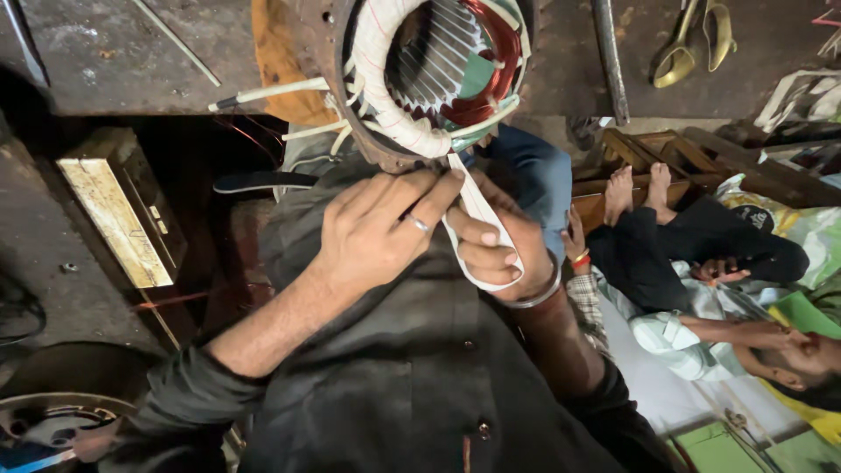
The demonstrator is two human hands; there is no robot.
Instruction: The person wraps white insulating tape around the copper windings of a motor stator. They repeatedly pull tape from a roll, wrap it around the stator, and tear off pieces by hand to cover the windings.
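both hands pinch the white tape [477, 210], the left hand [377, 232] up near the round motor part [420, 79] and the right hand [499, 254] lower, so the tape runs down from the motor part to them.

Motor-repair workshop: stator [438, 74], workbench [114, 52]

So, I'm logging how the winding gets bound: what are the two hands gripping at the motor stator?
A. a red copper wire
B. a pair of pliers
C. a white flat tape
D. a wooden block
C: the left hand and right hand both pinch a white flat tape that runs up to the stator, whose coil end is already wrapped in white.
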